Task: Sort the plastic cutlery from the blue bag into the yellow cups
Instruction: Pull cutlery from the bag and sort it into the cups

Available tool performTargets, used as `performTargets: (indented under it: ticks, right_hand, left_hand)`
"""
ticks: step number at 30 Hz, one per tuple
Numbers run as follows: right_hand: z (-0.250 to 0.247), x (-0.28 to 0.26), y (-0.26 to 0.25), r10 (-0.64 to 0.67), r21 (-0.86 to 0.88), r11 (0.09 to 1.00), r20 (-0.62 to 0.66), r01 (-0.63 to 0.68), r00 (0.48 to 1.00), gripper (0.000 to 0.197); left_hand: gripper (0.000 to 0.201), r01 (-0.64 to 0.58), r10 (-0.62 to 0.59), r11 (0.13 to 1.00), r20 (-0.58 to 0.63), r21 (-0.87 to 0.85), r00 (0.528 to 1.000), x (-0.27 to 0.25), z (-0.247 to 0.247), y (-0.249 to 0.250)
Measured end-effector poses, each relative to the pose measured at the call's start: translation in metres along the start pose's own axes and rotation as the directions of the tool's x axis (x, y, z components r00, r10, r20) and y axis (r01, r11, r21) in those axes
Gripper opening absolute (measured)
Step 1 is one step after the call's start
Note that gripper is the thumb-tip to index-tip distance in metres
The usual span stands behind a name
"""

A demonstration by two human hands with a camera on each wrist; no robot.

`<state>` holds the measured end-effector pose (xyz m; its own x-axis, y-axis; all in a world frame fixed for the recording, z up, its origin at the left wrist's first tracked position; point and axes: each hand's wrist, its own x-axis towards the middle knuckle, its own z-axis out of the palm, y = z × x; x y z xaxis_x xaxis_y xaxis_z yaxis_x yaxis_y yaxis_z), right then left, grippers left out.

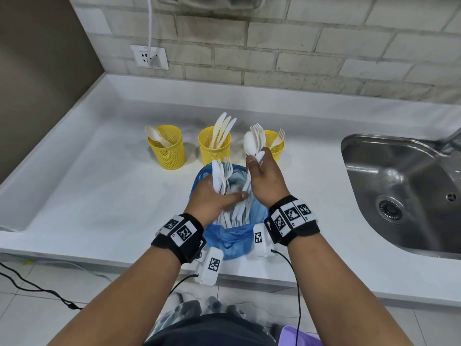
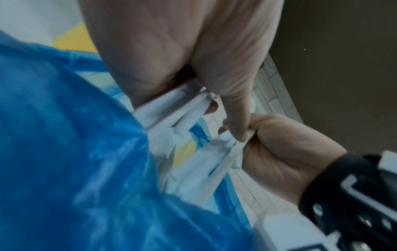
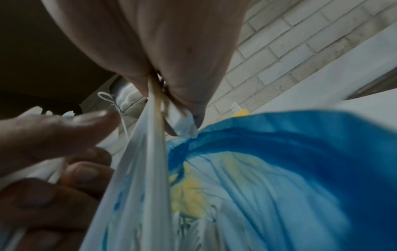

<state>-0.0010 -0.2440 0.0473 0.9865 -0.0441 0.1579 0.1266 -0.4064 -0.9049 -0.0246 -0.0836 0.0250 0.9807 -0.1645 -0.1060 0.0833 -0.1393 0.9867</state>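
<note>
The blue bag (image 1: 232, 236) lies open on the white counter (image 1: 99, 196) near its front edge, white cutlery handles showing inside. My left hand (image 1: 212, 193) grips a bunch of white forks and knives (image 1: 220, 174) over the bag's mouth. My right hand (image 1: 264, 181) grips a second bunch (image 1: 254, 143) of a spoon and forks, raised above the bag. Three yellow mesh cups stand behind: the left cup (image 1: 167, 148) holds spoons, the middle cup (image 1: 213, 147) knives, the right cup (image 1: 275, 144) forks. In the left wrist view the blue bag (image 2: 64, 152) fills the left; handles (image 2: 171, 110) sit in my palm.
A steel sink (image 1: 404, 193) is set into the counter at the right. A brick wall with a socket (image 1: 149, 56) and white cable rises behind. Black cables trail on the floor at the lower left. A purple object (image 1: 299, 335) shows near my legs.
</note>
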Motion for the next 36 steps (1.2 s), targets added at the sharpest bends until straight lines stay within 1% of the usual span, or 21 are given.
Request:
performTargets:
  ticks: [2,4,7,9,11,13,14,15,16,18,21,23,26,28,30,31,33,36]
  right_hand:
    - [0.004,0.006,-0.006,-0.007,0.074,0.997,-0.011,0.008,1.000,0.010]
    - [0.010,0.009,-0.011,0.015,0.150,0.989,-0.006,-0.014,1.000,0.009]
    - [0.017,0.009,-0.014,0.106,0.299,0.948,0.015,-0.106,0.994,0.015]
    - [0.020,0.009,-0.014,0.181,0.374,0.911,0.019,-0.175,0.983,0.027]
    - [0.022,0.008,-0.016,0.267,0.511,0.821,0.046,-0.253,0.962,0.039]
    - [0.025,0.006,-0.014,0.355,0.647,0.685,0.104,-0.334,0.929,0.051]
    - [0.027,0.004,-0.012,0.394,0.685,0.623,0.141,-0.377,0.908,0.057]
    - [0.029,0.002,-0.010,0.417,0.703,0.580,0.177,-0.411,0.892,0.062]
    - [0.031,-0.002,-0.010,0.431,0.702,0.562,0.204,-0.438,0.879,0.065]
    - [0.035,-0.008,-0.010,0.438,0.703,0.542,0.231,-0.460,0.869,0.059]
    - [0.040,-0.012,-0.007,0.419,0.756,0.501,0.213,-0.421,0.882,0.049]
    - [0.038,-0.014,-0.007,0.409,0.762,0.510,0.193,-0.399,0.892,0.047]
    - [0.039,-0.020,-0.002,0.396,0.705,0.569,0.217,-0.424,0.892,0.041]
    - [0.045,-0.022,0.001,0.392,0.595,0.675,0.211,-0.436,0.895,0.040]
    - [0.048,-0.024,0.003,0.365,0.451,0.794,0.180,-0.407,0.913,0.045]
    - [0.047,-0.024,0.004,0.351,0.414,0.819,0.183,-0.396,0.918,0.048]
    - [0.043,-0.024,0.003,0.310,0.412,0.829,0.221,-0.377,0.925,0.049]
    - [0.034,-0.028,0.000,0.242,0.451,0.822,0.273,-0.346,0.931,0.029]
  left_hand:
    - [0.047,-0.032,0.031,0.998,0.017,0.052,0.999,0.003,0.003,0.004]
    - [0.050,-0.068,0.068,0.990,0.003,0.121,0.998,0.007,0.006,0.007]
    - [0.046,-0.077,0.078,0.984,-0.001,0.159,0.997,0.011,0.007,0.005]
    - [0.042,-0.068,0.067,0.981,0.010,0.182,0.998,0.012,0.005,0.002]
    - [0.039,-0.068,0.065,0.979,0.020,0.191,0.998,0.011,0.005,0.000]
    - [0.036,-0.056,0.055,0.987,0.013,0.153,0.998,0.009,0.005,0.000]
    - [0.034,-0.046,0.045,0.991,0.006,0.124,0.999,0.009,0.005,-0.001]
    - [0.032,-0.039,0.039,0.994,0.000,0.098,0.999,0.010,0.004,-0.001]
    - [0.032,-0.036,0.036,0.996,-0.005,0.085,0.999,0.010,0.004,0.000]
    - [0.036,-0.044,0.045,0.996,-0.010,0.084,0.999,0.010,0.005,0.000]
    - [0.045,-0.047,0.047,0.997,-0.011,0.054,0.999,0.013,0.006,0.000]
    - [0.045,-0.047,0.047,0.998,-0.010,0.032,0.999,0.014,0.006,-0.001]
    - [0.037,-0.039,0.040,0.999,-0.043,0.020,0.998,0.016,0.006,-0.001]
    - [0.030,-0.016,0.019,0.999,-0.081,0.031,0.997,0.016,0.004,-0.002]
    - [0.021,-0.004,0.009,0.998,-0.093,0.058,0.996,0.017,0.003,-0.005]
    - [0.017,0.003,0.003,0.998,-0.094,0.068,0.996,0.017,0.003,-0.007]
    - [0.013,0.013,-0.008,0.998,-0.092,0.057,0.996,0.015,0.004,-0.007]
    - [0.018,-0.005,0.008,0.999,-0.078,0.033,0.997,0.015,0.002,-0.006]
